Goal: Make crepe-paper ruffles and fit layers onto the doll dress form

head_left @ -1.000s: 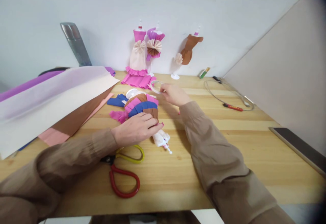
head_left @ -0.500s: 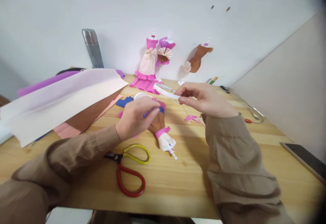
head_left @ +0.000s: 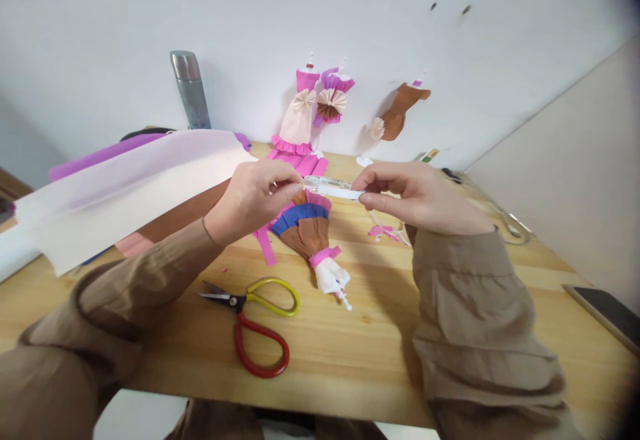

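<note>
Okay, head view: only one camera here, looking down over a wooden table (head_left: 360,373).

Left hand (head_left: 257,200): thumb and finger pinched narrow on the left end of a roll of tape (head_left: 336,191) (looks like tape to me, anyway).

Right hand (head_left: 417,197): same sort of pinch on the right end, so the roll is held up between the two, center of the frame.

Dress form (head_left: 330,273): lying on the table just below center, neck end pointing toward the bottom of the frame, white stuff on its top half.

Skirt (head_left: 303,223): brown, with a blue band and some pink. Far end is partly hidden behind the roll and the left hand.

Progress: I'd call the skirt layers and the pink waist strip (head_left: 325,257) in place, though one end of that strip pokes out. Can't see any tape pulled off yet, and can't tell how much is left.

Pink piece (head_left: 267,247): left of the skirt, no idea if it's attached.

Scissors (head_left: 237,303): lower left of center, blades a bit apart, nobody touching them.

Paper sheets (head_left: 145,167): big pile, left side.

Dressed forms (head_left: 297,117): three standing, upper middle to upper right.
</note>
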`<action>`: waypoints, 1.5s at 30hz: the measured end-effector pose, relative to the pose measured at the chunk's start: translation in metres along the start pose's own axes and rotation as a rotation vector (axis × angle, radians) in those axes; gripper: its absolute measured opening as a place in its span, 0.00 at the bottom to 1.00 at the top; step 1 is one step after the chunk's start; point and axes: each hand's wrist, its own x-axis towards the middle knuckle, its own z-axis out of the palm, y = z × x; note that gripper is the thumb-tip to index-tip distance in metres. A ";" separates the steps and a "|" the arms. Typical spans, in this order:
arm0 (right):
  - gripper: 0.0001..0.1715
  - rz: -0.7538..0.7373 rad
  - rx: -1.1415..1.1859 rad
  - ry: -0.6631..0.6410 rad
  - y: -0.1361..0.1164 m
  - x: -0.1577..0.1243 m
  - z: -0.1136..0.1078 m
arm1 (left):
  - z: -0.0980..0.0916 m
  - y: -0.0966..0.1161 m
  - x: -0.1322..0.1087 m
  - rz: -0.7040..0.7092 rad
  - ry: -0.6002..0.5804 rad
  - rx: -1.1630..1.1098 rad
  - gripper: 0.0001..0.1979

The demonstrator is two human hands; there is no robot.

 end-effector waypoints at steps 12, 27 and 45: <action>0.09 0.047 0.256 0.025 0.016 0.002 0.001 | -0.010 0.003 0.008 -0.321 -0.358 -0.659 0.07; 0.11 -0.174 -0.206 0.365 -0.024 0.007 0.038 | -0.001 0.001 0.001 -0.328 -0.273 -0.752 0.06; 0.04 -0.004 -0.187 0.344 -0.026 0.012 0.058 | 0.007 0.017 -0.009 0.216 -0.034 0.116 0.10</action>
